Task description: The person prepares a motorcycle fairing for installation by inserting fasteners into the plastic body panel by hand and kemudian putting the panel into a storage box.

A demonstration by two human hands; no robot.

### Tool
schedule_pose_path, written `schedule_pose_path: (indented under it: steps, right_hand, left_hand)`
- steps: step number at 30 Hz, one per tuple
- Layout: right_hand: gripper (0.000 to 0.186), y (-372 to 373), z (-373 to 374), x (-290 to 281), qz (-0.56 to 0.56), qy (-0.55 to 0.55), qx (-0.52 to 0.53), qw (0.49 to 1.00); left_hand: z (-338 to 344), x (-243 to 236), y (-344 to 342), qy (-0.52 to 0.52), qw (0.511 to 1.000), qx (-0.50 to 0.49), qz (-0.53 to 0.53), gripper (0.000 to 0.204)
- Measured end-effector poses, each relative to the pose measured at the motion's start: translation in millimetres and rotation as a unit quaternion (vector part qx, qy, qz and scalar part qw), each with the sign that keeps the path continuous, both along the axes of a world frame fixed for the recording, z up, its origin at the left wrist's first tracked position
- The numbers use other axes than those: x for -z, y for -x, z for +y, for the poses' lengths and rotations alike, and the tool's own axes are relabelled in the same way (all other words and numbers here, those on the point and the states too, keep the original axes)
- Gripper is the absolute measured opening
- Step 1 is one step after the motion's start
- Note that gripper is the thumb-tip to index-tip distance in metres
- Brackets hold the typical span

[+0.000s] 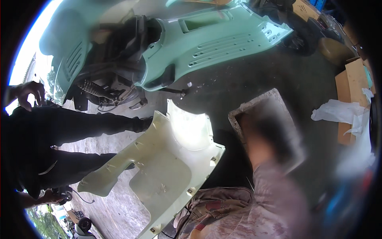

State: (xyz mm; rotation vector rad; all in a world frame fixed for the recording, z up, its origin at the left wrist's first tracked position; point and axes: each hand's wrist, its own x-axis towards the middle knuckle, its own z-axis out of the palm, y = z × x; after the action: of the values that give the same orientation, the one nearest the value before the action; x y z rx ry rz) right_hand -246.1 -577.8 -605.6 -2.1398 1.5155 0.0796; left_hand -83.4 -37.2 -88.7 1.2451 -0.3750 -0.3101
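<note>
My right hand (pixel 256 145) reaches from a patterned sleeve into a worn, grey-edged rectangular box (pixel 232 116). Its fingers are smeared and lost in the dark inside, so I cannot tell what they touch. Tilted in front of me is a pale green moulded panel (pixel 161 187), its inner side facing up, with clip tabs along the edges and a curved cut-out at its far end. My left hand does not show.
A scooter with mint-green bodywork (pixel 223 47) stands ahead, its shock absorber (pixel 93 88) exposed. At the left a person in dark trousers (pixel 83 125) stands close to the panel. Cardboard boxes (pixel 352 85) and white wrapping (pixel 338 111) are on the right.
</note>
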Motion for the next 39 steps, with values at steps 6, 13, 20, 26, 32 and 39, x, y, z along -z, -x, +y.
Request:
schedule_pose_path:
  steps: [6,13,20,26,32,39]
  right_hand:
    - [0.028,6.0,12.3,-26.7,-0.1,0.064,0.043,0.992]
    - [0.031,43.9,11.5,-63.8,-0.35,0.087,0.154,0.92]
    - [0.028,70.7,29.9,-79.9,-0.311,0.123,0.036,0.942]
    - [0.023,117.3,20.7,-48.7,-0.142,0.24,-0.043,0.959]
    - [0.021,70.1,81.9,-172.1,-0.19,0.1,0.05,0.975]
    - [0.021,76.8,54.3,-197.2,-0.37,0.062,0.155,0.914]
  left_hand:
    - [21.0,2.2,17.9,0.016,0.999,-0.04,-0.003,0.059]
    - [36.4,23.1,15.8,0.06,0.997,-0.05,-0.002,0.054]
    - [71.9,39.1,23.9,0.101,0.992,-0.078,-0.019,0.05]
    - [82.3,62.1,12.1,0.145,0.986,-0.079,-0.016,0.047]
    - [110.1,65.1,13.5,0.15,0.982,-0.109,-0.03,0.045]
    - [102.8,77.9,-1.6,0.175,0.98,-0.088,-0.017,0.043]
